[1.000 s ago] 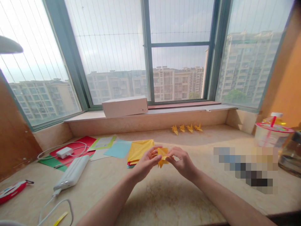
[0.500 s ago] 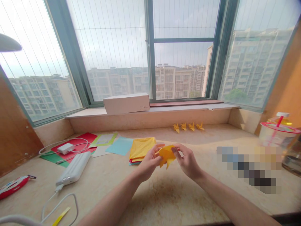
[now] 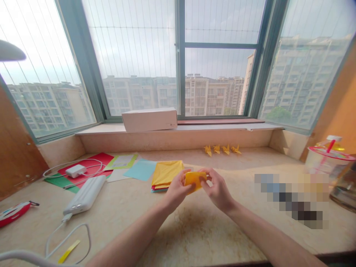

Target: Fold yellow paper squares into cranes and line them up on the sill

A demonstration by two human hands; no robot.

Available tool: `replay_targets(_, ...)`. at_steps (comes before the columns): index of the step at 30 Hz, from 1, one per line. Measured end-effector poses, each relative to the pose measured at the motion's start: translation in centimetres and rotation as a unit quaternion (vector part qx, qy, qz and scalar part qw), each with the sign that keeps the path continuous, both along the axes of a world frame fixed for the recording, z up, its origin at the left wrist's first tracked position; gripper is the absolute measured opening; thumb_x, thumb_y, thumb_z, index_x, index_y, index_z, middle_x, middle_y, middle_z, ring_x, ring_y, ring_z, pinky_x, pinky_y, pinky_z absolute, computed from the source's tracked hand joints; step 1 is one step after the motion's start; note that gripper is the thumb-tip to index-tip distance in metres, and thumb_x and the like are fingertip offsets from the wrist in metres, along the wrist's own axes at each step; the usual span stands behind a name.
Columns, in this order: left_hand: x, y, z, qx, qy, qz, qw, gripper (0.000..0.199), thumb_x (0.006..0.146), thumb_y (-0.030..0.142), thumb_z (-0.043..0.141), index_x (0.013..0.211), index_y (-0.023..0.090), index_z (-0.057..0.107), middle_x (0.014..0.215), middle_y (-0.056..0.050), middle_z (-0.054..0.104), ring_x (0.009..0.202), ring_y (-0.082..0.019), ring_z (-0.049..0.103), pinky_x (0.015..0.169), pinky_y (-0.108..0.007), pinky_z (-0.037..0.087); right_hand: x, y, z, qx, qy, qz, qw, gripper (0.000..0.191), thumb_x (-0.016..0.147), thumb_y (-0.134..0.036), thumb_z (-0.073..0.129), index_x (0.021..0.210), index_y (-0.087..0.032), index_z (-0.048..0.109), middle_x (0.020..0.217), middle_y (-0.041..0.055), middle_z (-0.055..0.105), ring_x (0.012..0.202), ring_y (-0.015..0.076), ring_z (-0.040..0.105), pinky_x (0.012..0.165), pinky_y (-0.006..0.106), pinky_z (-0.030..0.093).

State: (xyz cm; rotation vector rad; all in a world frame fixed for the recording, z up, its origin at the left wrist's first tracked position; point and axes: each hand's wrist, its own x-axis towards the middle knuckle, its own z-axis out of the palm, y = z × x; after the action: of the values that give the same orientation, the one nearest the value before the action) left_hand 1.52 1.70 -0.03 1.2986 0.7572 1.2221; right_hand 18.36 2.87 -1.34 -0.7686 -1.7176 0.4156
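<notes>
A small folded piece of yellow origami paper [image 3: 194, 180] is held up above the stone counter between both hands. My left hand [image 3: 178, 186] pinches its left side, thumb toward me. On the other side, my right hand [image 3: 218, 187] grips it with thumb and fingertips. Some of the paper's lower folds are hidden behind the thumbs. Just left of my left hand lies a stack of folded paper [image 3: 167, 174], yellow on top with red and blue below. Several yellow paper cranes [image 3: 217, 149] stand in a row along the back of the counter.
Coloured sheets, including a light blue sheet [image 3: 140, 170] and a red sheet [image 3: 96, 161], lie at left. A white power bank [image 3: 85, 195] with a cable is nearer. A white box [image 3: 150, 120] sits on the sill. At right stands a plastic cup [image 3: 322, 161] with a red straw.
The yellow paper has gone from hanging with loose points to a flatter, more rectangular shape. Both thumbs have shifted over its face. The view has moved slightly.
</notes>
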Motion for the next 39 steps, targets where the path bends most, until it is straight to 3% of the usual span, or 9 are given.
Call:
replay_targets(5,0.0,-0.3,0.1,-0.002,0.063,-0.021,0.998,0.034,0.073,0.040,0.077,0.090,0.014,0.065,0.078,-0.001,0.059,0.070,-0.013,0.050,0.064,-0.023,0.037,0.0,-0.2,0.5,0.055,-0.004,0.006,0.998,0.010,0.094,-0.025,0.053,0.096,-0.021,0.062,0.099,0.0086,0.068,0.094,0.0203,0.065,0.079,0.033,0.056)
replay_targets(9,0.2,-0.6,0.1,-0.042,0.029,-0.056,0.997,0.035,0.076,0.043,0.075,0.095,0.016,0.067,0.089,-0.004,0.063,0.078,-0.016,0.055,0.071,-0.026,0.042,0.1,-0.1,0.5,0.073,-0.024,0.005,0.997,0.009,0.094,-0.023,0.053,0.095,-0.021,0.062,0.098,0.0081,0.068,0.094,0.0206,0.065,0.084,0.035,0.054)
replay_targets(13,0.3,-0.2,-0.1,0.018,0.038,-0.034,0.999,0.029,0.077,0.040,0.075,0.081,0.013,0.067,0.077,-0.003,0.062,0.071,-0.014,0.053,0.069,-0.025,0.041,0.3,-0.2,0.5,0.070,-0.044,0.011,0.997,0.010,0.092,-0.022,0.055,0.098,-0.022,0.063,0.099,0.0081,0.069,0.096,0.0224,0.064,0.088,0.039,0.052)
replay_targets(18,0.2,0.1,-0.3,0.038,0.063,-0.023,0.997,0.026,0.077,0.038,0.075,0.083,0.013,0.070,0.080,-0.004,0.066,0.074,-0.017,0.057,0.072,-0.028,0.046,0.4,-0.4,0.9,0.065,-0.044,-0.004,0.997,0.013,0.092,-0.024,0.054,0.094,-0.021,0.067,0.108,0.0112,0.066,0.106,0.0251,0.061,0.095,0.043,0.048)
replay_targets(22,0.3,-0.3,0.1,0.024,0.054,-0.051,0.997,0.034,0.075,0.038,0.077,0.099,0.016,0.070,0.095,-0.008,0.069,0.086,-0.021,0.064,0.081,-0.035,0.051,0.4,-0.1,0.7,-0.009,0.018,0.000,1.000,0.016,0.093,-0.029,0.052,0.093,-0.019,0.066,0.098,0.0097,0.069,0.094,0.0232,0.066,0.085,0.038,0.052)
replay_targets(25,0.3,-0.7,0.6,0.026,0.063,-0.067,0.995,0.040,0.075,0.042,0.077,0.103,0.014,0.069,0.096,-0.010,0.068,0.086,-0.023,0.066,0.080,-0.037,0.053,0.4,0.2,0.4,-0.063,0.064,0.016,0.996,0.016,0.091,-0.029,0.054,0.100,-0.019,0.063,0.093,0.0074,0.071,0.085,0.0212,0.067,0.079,0.036,0.054)
replay_targets(30,0.4,-1.4,1.1,0.024,0.047,-0.076,0.996,0.042,0.074,0.044,0.077,0.100,0.013,0.067,0.092,-0.009,0.065,0.085,-0.022,0.065,0.079,-0.038,0.055,0.2,0.2,0.4,-0.075,0.081,0.027,0.994,0.013,0.088,-0.030,0.057,0.093,-0.020,0.063,0.092,0.0074,0.071,0.083,0.0202,0.067,0.076,0.033,0.053)
replay_targets(36,0.5,-1.6,1.0,-0.067,-0.039,-0.095,0.992,0.057,0.082,0.065,0.058,0.104,0.014,0.066,0.095,-0.010,0.066,0.083,-0.024,0.066,0.080,-0.045,0.055,0.2,0.2,0.4,-0.084,0.058,-0.003,0.995,0.014,0.085,-0.030,0.060,0.090,-0.019,0.065,0.086,0.0063,0.072,0.078,0.0209,0.067,0.073,0.033,0.053)
replay_targets(39,0.4,-1.4,0.9,-0.086,-0.041,-0.094,0.991,0.057,0.084,0.065,0.055,0.100,0.012,0.067,0.092,-0.011,0.068,0.080,-0.023,0.066,0.079,-0.042,0.054,0.1,0.0,0.6,-0.085,0.032,-0.001,0.996,0.015,0.087,-0.031,0.059,0.089,-0.018,0.067,0.082,0.0054,0.072,0.076,0.0208,0.066,0.072,0.033,0.052)
